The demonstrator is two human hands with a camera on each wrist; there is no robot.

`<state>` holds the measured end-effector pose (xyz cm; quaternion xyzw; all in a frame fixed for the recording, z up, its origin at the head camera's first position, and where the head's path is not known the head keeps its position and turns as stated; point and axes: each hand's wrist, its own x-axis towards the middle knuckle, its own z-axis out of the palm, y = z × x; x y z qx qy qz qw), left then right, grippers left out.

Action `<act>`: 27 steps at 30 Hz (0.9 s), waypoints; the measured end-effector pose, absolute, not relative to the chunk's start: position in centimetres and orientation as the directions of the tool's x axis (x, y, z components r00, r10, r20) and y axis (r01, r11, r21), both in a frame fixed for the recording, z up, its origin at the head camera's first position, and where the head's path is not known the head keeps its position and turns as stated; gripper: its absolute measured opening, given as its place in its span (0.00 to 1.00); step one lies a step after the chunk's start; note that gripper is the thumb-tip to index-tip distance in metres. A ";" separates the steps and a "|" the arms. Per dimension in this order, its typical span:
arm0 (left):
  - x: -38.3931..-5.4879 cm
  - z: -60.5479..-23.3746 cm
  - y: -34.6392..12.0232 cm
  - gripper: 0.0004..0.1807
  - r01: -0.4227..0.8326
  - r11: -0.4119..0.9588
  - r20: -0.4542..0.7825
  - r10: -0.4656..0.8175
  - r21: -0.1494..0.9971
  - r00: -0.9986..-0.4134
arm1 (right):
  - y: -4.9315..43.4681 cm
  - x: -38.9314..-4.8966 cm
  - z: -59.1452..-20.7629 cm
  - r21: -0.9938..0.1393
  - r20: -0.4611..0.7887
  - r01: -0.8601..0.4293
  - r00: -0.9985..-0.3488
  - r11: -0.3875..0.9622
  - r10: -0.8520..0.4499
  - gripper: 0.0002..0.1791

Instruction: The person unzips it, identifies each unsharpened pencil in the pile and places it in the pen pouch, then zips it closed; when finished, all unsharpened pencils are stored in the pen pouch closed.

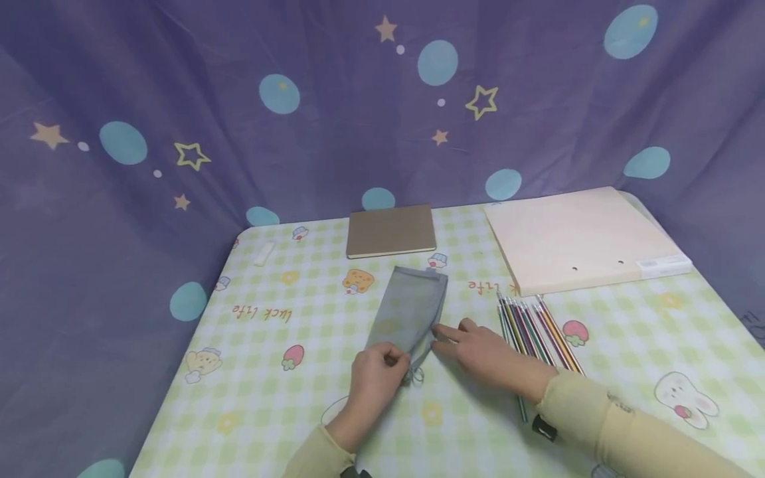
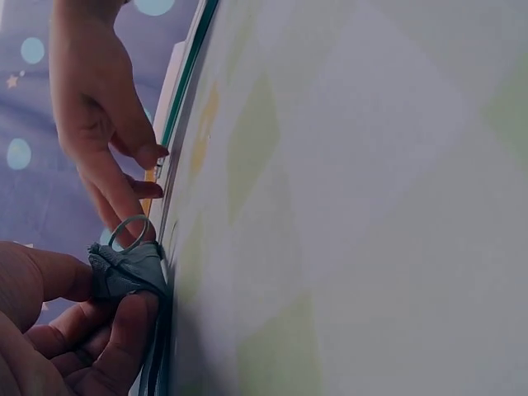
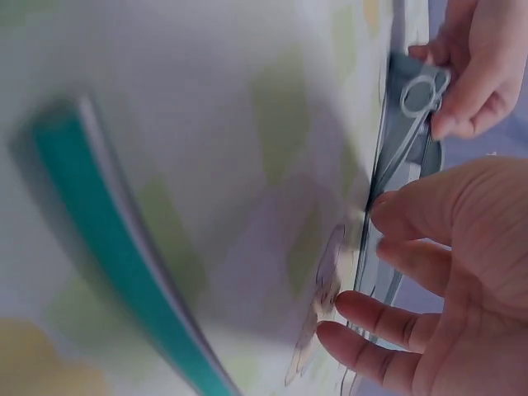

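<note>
A grey see-through zip pouch lies at a slant on the table, with a zip along its right side. My left hand pinches its near corner between thumb and fingers. In the left wrist view the bunched corner has a small ring standing up from it. At the pouch's right edge is my right hand, fingers loosely extended and fingertips right at the zip. The right wrist view has the right hand's fingers spread beside the zip, with the ring near the left hand.
Several pencils lie in a bunch under and behind my right forearm. A brown notebook is at the back, a cream file folder at the back right. A small white item lies back left. A checked cloth covers the table.
</note>
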<state>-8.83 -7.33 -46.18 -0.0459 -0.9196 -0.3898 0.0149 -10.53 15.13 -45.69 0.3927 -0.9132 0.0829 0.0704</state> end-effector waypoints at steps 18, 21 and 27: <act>-8.9 -46.7 -7.1 0.10 0.151 0.737 0.139 0.079 0.658 -0.987 | 14.4 -8.5 -46.1 -0.128 0.226 -0.747 -0.662 0.652 -0.714 0.27; -8.8 -46.6 -7.1 0.09 0.158 0.743 0.135 0.092 0.650 -0.987 | 14.4 -8.3 -45.9 -0.145 0.200 -0.731 -0.682 0.667 -0.704 0.26; -8.9 -46.3 -7.0 0.08 0.127 0.736 0.090 0.090 0.665 -0.992 | 15.4 -8.4 -44.8 -0.290 0.210 -0.674 -0.738 0.680 -0.641 0.23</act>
